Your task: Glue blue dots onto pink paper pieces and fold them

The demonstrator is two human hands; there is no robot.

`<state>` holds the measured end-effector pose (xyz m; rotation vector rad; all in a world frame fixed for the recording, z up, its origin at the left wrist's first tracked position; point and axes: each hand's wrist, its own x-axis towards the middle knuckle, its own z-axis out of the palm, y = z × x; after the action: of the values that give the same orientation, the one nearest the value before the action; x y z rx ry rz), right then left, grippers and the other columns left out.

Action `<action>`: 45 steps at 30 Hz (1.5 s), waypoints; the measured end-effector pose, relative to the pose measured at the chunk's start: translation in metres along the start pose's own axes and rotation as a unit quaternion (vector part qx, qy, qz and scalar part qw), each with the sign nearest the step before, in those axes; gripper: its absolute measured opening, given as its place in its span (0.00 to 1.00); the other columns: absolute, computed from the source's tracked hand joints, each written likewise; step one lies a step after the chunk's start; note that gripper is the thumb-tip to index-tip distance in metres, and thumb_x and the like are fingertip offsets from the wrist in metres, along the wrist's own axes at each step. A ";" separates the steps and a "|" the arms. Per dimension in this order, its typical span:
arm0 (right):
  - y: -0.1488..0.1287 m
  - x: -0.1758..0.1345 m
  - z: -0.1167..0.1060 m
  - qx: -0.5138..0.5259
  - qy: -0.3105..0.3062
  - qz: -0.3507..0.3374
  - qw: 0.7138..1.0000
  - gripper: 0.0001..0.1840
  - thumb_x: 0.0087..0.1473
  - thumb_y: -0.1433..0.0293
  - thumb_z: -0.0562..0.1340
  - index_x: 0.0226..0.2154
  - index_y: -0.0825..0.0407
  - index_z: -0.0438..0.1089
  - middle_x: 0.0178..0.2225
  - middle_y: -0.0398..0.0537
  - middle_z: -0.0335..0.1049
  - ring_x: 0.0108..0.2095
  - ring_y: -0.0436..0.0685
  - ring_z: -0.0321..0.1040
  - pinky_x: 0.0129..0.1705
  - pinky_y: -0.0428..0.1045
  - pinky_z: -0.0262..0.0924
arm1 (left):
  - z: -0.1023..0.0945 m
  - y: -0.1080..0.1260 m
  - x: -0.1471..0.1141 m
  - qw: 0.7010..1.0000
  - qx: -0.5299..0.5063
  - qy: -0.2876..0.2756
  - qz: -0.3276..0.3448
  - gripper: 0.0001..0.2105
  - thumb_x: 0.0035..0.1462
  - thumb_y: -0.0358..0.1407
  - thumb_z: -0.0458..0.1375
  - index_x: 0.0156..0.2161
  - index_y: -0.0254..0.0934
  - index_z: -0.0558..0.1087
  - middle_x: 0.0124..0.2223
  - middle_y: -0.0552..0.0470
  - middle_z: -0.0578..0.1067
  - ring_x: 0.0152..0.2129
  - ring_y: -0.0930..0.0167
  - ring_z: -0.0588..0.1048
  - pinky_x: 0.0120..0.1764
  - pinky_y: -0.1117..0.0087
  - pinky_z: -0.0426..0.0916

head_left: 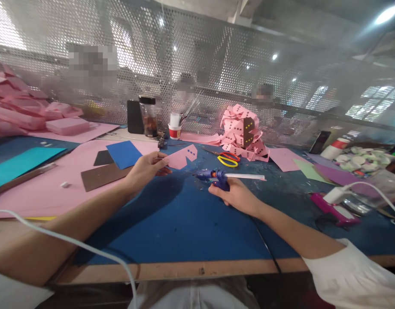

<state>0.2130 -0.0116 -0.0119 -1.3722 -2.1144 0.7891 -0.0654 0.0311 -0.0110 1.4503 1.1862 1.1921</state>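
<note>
My left hand (149, 169) pinches one end of a pink paper cutout (181, 158), a flat notched piece with a row of dark dots near its far end. My right hand (236, 195) is wrapped round the handle of a blue glue gun (213, 175). A clear glue stick (245, 176) sticks out of the gun's back, and its nozzle points left, just below the cutout and apart from it. Beyond the gun lie scissors (229, 159) with red and yellow handles. Behind them rises a pile of dotted pink cutouts (238, 128), with one brown piece among them.
Blue (124, 153) and brown sheets (102, 177) lie on pink foam at left. Folded pink pieces (26, 107) are heaped at far left. A jar (148, 118) and cup (174, 128) stand behind. At right is a magenta device (334, 209). A white cable (71, 240) crosses the front left.
</note>
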 end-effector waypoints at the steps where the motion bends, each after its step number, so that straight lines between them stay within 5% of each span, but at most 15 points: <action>1: 0.001 0.003 0.001 -0.001 -0.004 0.001 1.000 0.22 0.54 0.50 0.57 0.35 0.52 0.69 0.17 0.38 0.62 0.16 0.48 0.60 0.22 0.44 0.55 | 0.000 -0.001 0.000 1.000 -0.001 0.005 -0.003 0.14 0.51 0.44 0.62 0.37 0.35 0.70 0.35 0.50 0.75 0.30 0.70 0.76 0.36 0.68 0.70; 11: 0.000 0.027 0.011 -0.016 -0.036 0.009 0.999 0.23 0.53 0.48 0.58 0.32 0.52 0.69 0.18 0.38 0.63 0.16 0.47 0.62 0.23 0.44 0.56 | -0.002 -0.008 0.005 1.000 -0.007 0.028 -0.013 0.13 0.48 0.42 0.63 0.36 0.36 0.71 0.31 0.52 0.75 0.28 0.69 0.76 0.34 0.67 0.70; 45: 0.000 0.028 0.013 -0.056 -0.030 0.028 0.998 0.24 0.53 0.47 0.57 0.30 0.52 0.68 0.17 0.38 0.64 0.16 0.48 0.65 0.24 0.44 0.57 | -0.004 -0.015 0.009 1.000 0.007 0.025 -0.009 0.11 0.52 0.42 0.61 0.37 0.36 0.70 0.30 0.52 0.76 0.28 0.70 0.77 0.33 0.69 0.71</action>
<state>0.1936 0.0114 -0.0183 -1.4897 -2.2033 0.7529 -0.0705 0.0423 -0.0238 1.4239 1.2408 1.2160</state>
